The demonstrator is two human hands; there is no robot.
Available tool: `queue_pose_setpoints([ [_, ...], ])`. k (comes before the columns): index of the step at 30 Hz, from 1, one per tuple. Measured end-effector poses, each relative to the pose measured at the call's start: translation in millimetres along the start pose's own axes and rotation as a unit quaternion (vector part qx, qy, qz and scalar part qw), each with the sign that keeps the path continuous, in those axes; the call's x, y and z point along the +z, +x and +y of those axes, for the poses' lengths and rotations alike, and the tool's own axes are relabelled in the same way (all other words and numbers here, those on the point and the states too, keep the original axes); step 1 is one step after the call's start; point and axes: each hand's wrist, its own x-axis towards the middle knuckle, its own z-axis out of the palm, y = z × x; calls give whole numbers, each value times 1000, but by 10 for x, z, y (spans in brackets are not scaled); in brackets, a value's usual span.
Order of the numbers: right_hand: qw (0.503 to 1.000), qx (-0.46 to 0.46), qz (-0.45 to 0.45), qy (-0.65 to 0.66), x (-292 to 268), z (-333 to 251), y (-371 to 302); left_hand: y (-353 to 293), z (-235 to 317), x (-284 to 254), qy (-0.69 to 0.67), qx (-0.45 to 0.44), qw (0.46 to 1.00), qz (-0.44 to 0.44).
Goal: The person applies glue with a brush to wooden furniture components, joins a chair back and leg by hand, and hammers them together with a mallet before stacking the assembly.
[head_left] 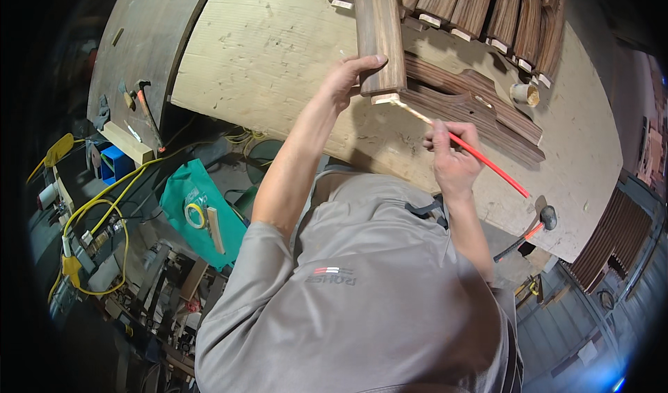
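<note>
Blue and square-sided, a box (pixel 115 163) sits at left, close to an orange-handled hammer (pixel 147 111) and, next along, a teal fabric bag (pixel 202 187) bearing a roll of yellow tape (pixel 204 218). From my remote post I have the left hand (pixel 350 78) pinching a long, dark brown, grained wooden slat (pixel 379 38), thumb across its upper face, over the pale wooden tabletop (pixel 264 66). A pale tenon (pixel 383 100) juts from the slat's near end, and there I see the light tip of a slim, red-handled brush (pixel 489 162) touching, or nearly so; I cannot tell which. I have the right hand (pixel 457 158) pinching that brush between thumb and fingers, its handle slanting down to the right. Beyond it, two dark brown wooden pieces with curved cut-outs (pixel 456 112) lie side by side, and more dark slats with pale ends (pixel 473 10) are lined up at the far side. Farther right, I find a small pale cup (pixel 519 93) with tan matter inside, and a dark-headed hammer (pixel 547 218) at the tabletop's near side.
</note>
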Motion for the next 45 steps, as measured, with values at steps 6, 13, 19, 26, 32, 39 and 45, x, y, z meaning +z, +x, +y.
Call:
queue_pose_setpoints([
  [6, 998, 27, 3, 49, 1, -97, -48, -167, 184, 123, 41, -10, 999, 9],
  [13, 992, 49, 50, 103, -155, -300, -135, 55, 127, 33, -117, 34, 990, -77],
  [19, 972, 79, 80, 207, -377, -381, -178, -47, 278, -170, -389, -49, 863, -318],
  [26, 956, 139, 44, 255, 18, -254, -48, 71, 200, -208, -432, 30, 866, -248],
  [32, 958, 164, -15, 235, 332, -202, 81, 87, 240, -123, -390, 40, 884, -253],
  [39, 969, 182, 5, 164, 226, -84, 68, 99, 180, -138, -395, 53, 883, -249],
  [45, 961, 194, 61, 190, -39, 0, -42, 6, 309, -132, -302, 76, 931, -189],
])
